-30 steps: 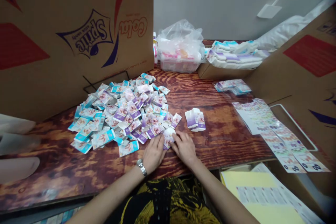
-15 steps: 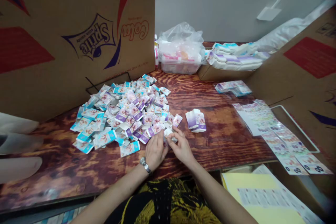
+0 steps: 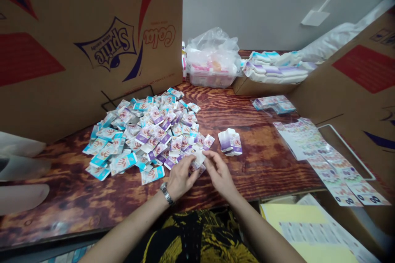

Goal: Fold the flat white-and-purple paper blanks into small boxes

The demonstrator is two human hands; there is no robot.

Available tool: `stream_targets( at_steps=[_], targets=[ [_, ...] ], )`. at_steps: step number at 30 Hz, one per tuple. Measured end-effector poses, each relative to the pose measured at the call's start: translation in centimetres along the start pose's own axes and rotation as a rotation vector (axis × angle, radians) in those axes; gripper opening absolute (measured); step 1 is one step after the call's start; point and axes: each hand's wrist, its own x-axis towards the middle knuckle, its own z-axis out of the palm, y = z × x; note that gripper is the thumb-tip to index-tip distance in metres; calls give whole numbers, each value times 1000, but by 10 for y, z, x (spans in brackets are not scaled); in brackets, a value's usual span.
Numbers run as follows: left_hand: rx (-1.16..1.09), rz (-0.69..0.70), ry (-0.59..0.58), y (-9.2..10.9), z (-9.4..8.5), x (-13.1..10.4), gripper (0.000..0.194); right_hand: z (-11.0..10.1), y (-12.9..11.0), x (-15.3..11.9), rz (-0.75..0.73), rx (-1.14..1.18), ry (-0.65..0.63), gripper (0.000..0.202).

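A wooden table (image 3: 265, 164) with a dark, swirling grain fills the view, walled by tall cardboard boxes (image 3: 77, 49) along its left edge and another box (image 3: 354, 78) at its right edge. At the far edge sit a clear plastic bag over a tub (image 3: 212, 59) and a stack of folded white and purple packs (image 3: 277, 68). Printed sticker sheets (image 3: 327, 160) lie toward the right edge, and yellow paper (image 3: 296, 222) sits at the near right corner.

A large loose pile of small sachets (image 3: 145, 135), purple and turquoise, spreads over the left middle of the table. Just to its right, apart from the heap, lies a small neat stack of sachets (image 3: 230, 141).

Since a second ago, the two hands, which lay flat together on the near edge of the pile, have lifted slightly and drawn one small white packet (image 3: 200, 157) up off the heap. This looks like one piece being separated from the pile for handling.

The left hand (image 3: 182, 176), wearing a metal wristwatch (image 3: 166, 194), curls its fingers closed around the packet's left side. The right hand (image 3: 220, 172) pinches the packet's right edge between thumb and forefinger, its other fingers loosely bent. Both forearms reach in from the near edge, converging over the pile's near right corner.
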Motion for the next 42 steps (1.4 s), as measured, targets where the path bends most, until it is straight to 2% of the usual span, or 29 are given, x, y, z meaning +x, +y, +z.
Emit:
stream_targets(
  at_steps=[3, 6, 9, 12, 18, 21, 23, 25, 26, 28, 30, 32, 35, 37, 39, 42],
  targets=[
    [32, 15, -29, -2, -1, -2, 39, 0, -5, 8, 128, 140, 14, 25],
    [52, -13, -31, -2, 0, -4, 57, -1, -8, 13, 140, 129, -27, 20],
    [56, -20, -33, -2, 2, -6, 64, -1, -13, 12, 43, -84, -34, 14],
    [60, -7, -24, -3, 4, -6, 67, 2, -19, 6, -82, -267, -7, 17],
    [76, -25, -15, -2, 6, -7, 69, 12, -18, -8, -271, -385, -2, 34],
    [117, -24, -13, -1, 3, -1, 66, 9, -15, -9, -263, -367, -48, 39],
    [196, 20, -36, -4, -6, 14, 63, 4, -14, -7, -197, -337, -25, 41],
    [324, 50, -13, -11, -23, 38, 58, -2, -12, -4, -143, -320, 33, 40],
    [400, 47, 32, -15, -35, 53, 56, -4, -11, -3, -133, -322, 55, 38],
    [536, 4, 201, -23, -56, 78, 60, -7, -9, -2, -142, -341, 63, 34],
    [614, -13, 286, -27, -68, 92, 65, -6, -6, -2, -155, -364, 54, 33],
    [631, 54, 212, -28, -62, 91, 61, -2, -5, -3, -161, -373, 50, 33],
    [593, 239, -106, -29, -29, 75, 48, 2, -5, -3, -178, -357, 38, 33],
    [569, 293, -284, -32, -6, 69, 42, 3, -6, -2, -190, -345, 21, 32],
    [564, 276, -365, -36, 8, 71, 38, 2, -7, -2, -188, -347, 12, 32],
    [589, 205, -356, -45, 11, 81, 37, -2, -5, -5, -171, -369, 17, 32]
  ],
)
